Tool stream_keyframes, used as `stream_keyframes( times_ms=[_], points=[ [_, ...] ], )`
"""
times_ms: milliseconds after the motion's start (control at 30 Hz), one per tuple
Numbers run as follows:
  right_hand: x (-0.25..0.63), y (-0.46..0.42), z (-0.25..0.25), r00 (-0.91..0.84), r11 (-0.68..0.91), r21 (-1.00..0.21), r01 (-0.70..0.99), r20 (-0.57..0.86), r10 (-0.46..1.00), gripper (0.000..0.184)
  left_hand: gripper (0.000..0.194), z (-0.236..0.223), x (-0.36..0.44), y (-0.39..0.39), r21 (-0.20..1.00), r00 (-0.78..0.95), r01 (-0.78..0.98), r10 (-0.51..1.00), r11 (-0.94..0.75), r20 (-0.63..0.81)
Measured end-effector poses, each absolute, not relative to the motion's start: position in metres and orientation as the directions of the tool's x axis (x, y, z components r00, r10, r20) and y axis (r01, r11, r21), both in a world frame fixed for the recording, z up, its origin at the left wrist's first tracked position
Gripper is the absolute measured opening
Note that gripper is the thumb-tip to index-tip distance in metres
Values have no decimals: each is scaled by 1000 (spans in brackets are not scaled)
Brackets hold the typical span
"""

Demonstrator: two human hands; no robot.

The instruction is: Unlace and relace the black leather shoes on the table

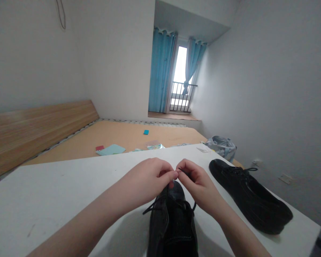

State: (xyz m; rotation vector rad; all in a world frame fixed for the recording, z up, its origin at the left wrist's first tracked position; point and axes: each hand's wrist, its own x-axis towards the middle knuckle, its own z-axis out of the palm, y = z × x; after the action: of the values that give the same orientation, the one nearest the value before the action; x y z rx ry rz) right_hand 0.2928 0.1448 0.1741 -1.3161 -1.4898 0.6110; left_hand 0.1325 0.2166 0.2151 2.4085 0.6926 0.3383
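Observation:
A black lace-up shoe (173, 217) stands on the white table in front of me, its toe pointing away. Above its toe, my left hand (152, 178) and my right hand (195, 182) meet fingertip to fingertip. Between the right thumb and fingers runs a black shoelace (186, 174), and the left thumb and forefinger pinch at its tip. Another lace end (147, 210) sticks out to the shoe's left. Over on the right lies the second black shoe (248, 194), its lace tied in a bow.
The white tabletop (56, 192) ends at a corner on the right. Beyond it, a tan mattress (123, 130) carries a light blue sheet (111, 149), a red piece (99, 147) and a small blue item (146, 132). A patterned bag (222, 147) stands by the wall.

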Motion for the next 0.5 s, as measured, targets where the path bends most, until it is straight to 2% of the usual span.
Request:
stream_keyframes(
  times_ms=[67,133,200,267,300,400,500],
  points=[
    [292,145,174,143,255,-899,355,322,936,32,36,214,135,217,675,825,351,555,-649,105],
    [293,144,174,136,203,-956,210,234,963,36,25,212,137,219,749,805,294,577,-593,141],
    [293,143,174,78,156,-988,11,156,985,33,17,211,139,219,793,763,245,616,-558,197],
    [293,142,174,58,149,-984,-95,144,988,27,15,211,140,219,787,726,225,637,-575,258],
    [292,142,174,78,162,-983,-81,156,985,26,15,212,140,218,775,711,227,644,-590,281],
    [290,142,173,155,242,-965,103,256,954,27,16,214,141,217,752,668,255,673,-608,318],
    [287,142,171,155,304,-933,194,335,929,28,16,214,141,217,755,645,255,688,-605,333]
  ],
)
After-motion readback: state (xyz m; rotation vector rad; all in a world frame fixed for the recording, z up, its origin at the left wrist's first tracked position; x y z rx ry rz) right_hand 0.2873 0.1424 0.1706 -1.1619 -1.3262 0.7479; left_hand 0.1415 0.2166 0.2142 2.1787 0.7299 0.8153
